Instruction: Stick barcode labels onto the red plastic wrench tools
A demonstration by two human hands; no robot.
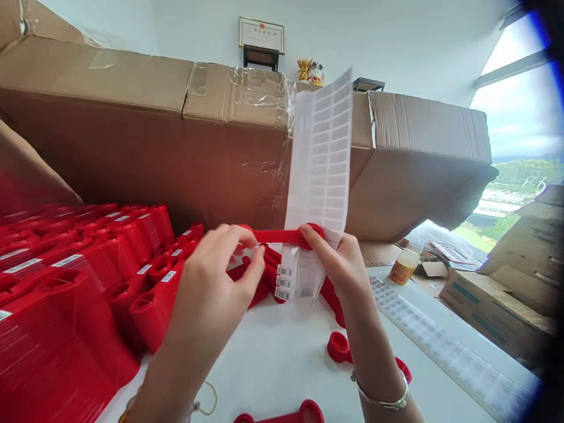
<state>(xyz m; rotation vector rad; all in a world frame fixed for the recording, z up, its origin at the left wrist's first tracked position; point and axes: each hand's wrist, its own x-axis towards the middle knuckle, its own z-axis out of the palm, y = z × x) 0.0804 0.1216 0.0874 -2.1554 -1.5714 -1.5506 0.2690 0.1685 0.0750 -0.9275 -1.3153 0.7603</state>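
Note:
My hands hold a red plastic dumbbell-shaped part (282,236) level above the white table (268,376). My left hand (215,282) grips its left end, with the fingertips curled over the bar. My right hand (337,264) pinches a long white sheet of labels (326,158) against the part's right end, and the sheet stands up past my fingers. Below the bar hangs a glossy backing strip with barcode labels (284,282). My left fingers hide part of the bar's left end.
Stacks of red parts (57,305) fill the left side. Loose red parts (339,346) lie on the table, with a printed label strip (449,346) to the right. A bottle (405,264) and cardboard boxes (493,305) stand beyond, and large cartons (176,141) form the back.

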